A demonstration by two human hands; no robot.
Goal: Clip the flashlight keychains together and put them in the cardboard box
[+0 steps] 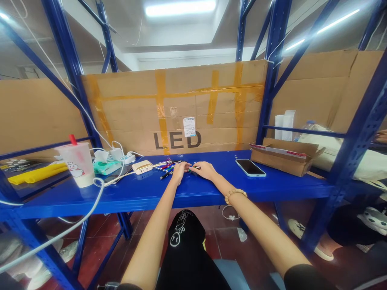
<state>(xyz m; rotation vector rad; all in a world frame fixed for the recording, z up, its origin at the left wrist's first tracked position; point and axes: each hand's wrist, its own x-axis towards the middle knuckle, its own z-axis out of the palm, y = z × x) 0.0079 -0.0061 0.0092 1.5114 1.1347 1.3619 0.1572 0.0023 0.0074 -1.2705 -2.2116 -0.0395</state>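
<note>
My left hand (180, 171) and my right hand (204, 170) meet over the blue shelf top, fingertips almost touching. Between the fingers of my right hand a slim dark pen (196, 167) shows. The fingers of my left hand are bent inward at the pen's left end, partly hidden; what they hold cannot be made out. Just left of and behind my left hand lies a loose pile of pens (168, 166) in blue, black, red and other colours. Part of that pile is covered by my left hand.
Left on the shelf (133, 194) stand a lidded drink cup (79, 166), a tissue pack (106, 166) and a cream-coloured power strip (142, 166) with white cables. To the right lie a phone (250, 167) and an open cardboard box (279, 158). Cardboard (130, 117) walls the back.
</note>
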